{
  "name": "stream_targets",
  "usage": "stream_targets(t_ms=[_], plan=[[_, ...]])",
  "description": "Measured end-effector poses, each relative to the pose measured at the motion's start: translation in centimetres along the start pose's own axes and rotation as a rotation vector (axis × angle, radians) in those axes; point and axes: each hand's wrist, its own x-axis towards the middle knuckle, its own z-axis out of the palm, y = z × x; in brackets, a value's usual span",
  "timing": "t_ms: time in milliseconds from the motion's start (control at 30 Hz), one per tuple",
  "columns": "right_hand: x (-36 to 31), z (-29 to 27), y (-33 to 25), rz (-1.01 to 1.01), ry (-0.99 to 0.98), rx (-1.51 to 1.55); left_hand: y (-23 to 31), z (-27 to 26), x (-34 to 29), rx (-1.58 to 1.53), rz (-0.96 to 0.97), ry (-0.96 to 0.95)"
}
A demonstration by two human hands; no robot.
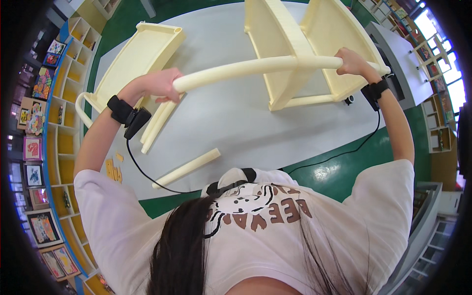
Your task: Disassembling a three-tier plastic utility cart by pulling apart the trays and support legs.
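— Firstly, report both hands and the part they carry.

— Left hand (164, 84): fingers clenched around the left end of the long cream tube (255, 66). Right hand (351, 61): fingers clenched around the same tube near its right end. The tube is held level above the grey tabletop (231, 118), clear of its surface, and crosses in front of the cream shelf frame (300, 44).

— Edges and free room?

— The shelf frame stands at the far middle of the tabletop, with a small black caster (349, 100) at its near right corner. A flat cream tray panel (137, 54) lies at the far left, its rounded handle loop overhanging the left edge. Bare tabletop lies between the panel and the frame, and more lies near the person. The near edge runs diagonally, with green floor (339, 167) beyond it.

— Loose parts?

— One short cream tube (187, 168) lies near the front edge. Another cream bar (157, 123) lies just below the left hand. Small tan pieces (114, 169) sit at the left edge.

— Containers?

— Yellow cubby shelves (66, 88) stand along the left. Several compartments hold framed pictures; whether the others hold anything cannot be told.
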Motion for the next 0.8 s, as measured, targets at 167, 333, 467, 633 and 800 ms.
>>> stream_targets(t_ms=[167, 333, 467, 633, 800], plan=[[0.1, 0.0, -0.5, 0.007, 0.0, -0.008, -1.3, -0.4, 0.2, -0.293, -0.05, -0.313], [0.3, 0.0, -0.1, 0.0, 0.039, 0.02, 1.0, 1.1, -1.6, 0.055, -0.044, 0.227], [0.3, -0.1, 0.1, 0.026, 0.001, 0.008, -2.5, 3.6, -1.1, 0.904, 0.342, 1.053], [0.4, 0.2, 0.0, 0.001, -0.004, -0.02, -2.6, 3.5, -1.2, 1.119, 0.145, 1.045], [0.4, 0.2, -0.3, -0.024, 0.013, 0.002, -4.0, 1.3, -3.7, 0.203, -0.072, 0.191]])
